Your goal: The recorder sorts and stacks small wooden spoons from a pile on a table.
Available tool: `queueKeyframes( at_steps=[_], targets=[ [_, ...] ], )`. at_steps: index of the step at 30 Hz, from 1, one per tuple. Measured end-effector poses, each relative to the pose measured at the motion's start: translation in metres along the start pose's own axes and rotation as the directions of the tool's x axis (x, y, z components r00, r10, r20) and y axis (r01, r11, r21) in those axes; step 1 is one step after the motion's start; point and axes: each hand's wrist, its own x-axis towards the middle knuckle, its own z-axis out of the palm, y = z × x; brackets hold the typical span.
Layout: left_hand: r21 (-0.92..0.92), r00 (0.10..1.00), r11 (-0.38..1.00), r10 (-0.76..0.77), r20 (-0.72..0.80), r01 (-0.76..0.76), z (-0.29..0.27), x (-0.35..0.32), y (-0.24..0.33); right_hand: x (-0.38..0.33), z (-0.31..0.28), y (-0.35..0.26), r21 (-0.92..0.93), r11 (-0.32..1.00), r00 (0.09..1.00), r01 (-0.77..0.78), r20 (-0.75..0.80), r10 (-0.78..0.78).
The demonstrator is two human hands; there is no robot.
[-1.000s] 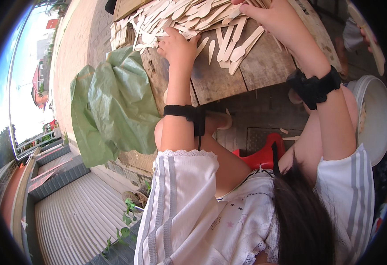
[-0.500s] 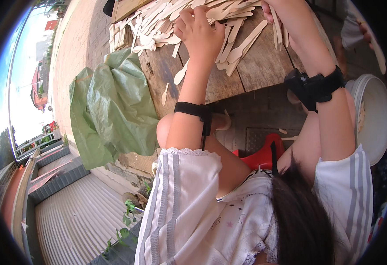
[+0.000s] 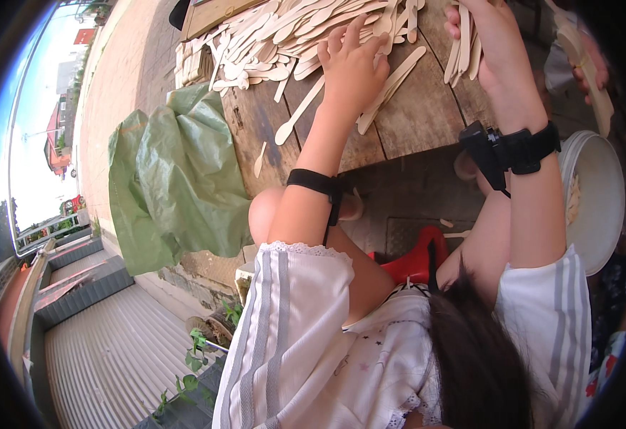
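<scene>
The loose wooden spoon (image 3: 296,114) lying near the table edge (image 3: 399,146) looks easy to knock off if the left forearm swings back across it, and a small stick (image 3: 259,159) just beside the green plastic sheet (image 3: 174,182) sits closer still to the drop. Further out, the left hand (image 3: 352,68) lies flat with fingers spread on spoons at the near side of the pile of wooden spoons (image 3: 284,39), gripping nothing, so a sideways sweep could scatter them. The right hand (image 3: 488,39) is closed around a bundle of spoons (image 3: 463,50) held above the boards; a slack hold might let some slide out. Compared with half a second ago, the left hand has shifted slightly right along the pile
</scene>
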Motion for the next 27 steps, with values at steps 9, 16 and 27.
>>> queueKeyframes(
  at_steps=[9,16,27],
  targets=[
    [-0.059,0.995,0.994,-0.092,-0.025,0.091,-0.009,0.001,-0.003,-0.001,0.003,-0.002,0.012,1.000,0.999,0.008,-0.043,-0.007],
    [0.022,0.993,0.992,-0.122,-0.008,0.122,-0.013,0.003,-0.007,0.012,-0.009,0.002,-0.033,0.999,0.997,0.032,0.067,-0.030],
    [-0.769,0.903,0.515,-0.387,0.186,0.379,-0.050,0.025,-0.012,-0.010,0.021,0.011,-0.892,0.337,0.953,0.303,0.290,-0.089]
  ],
)
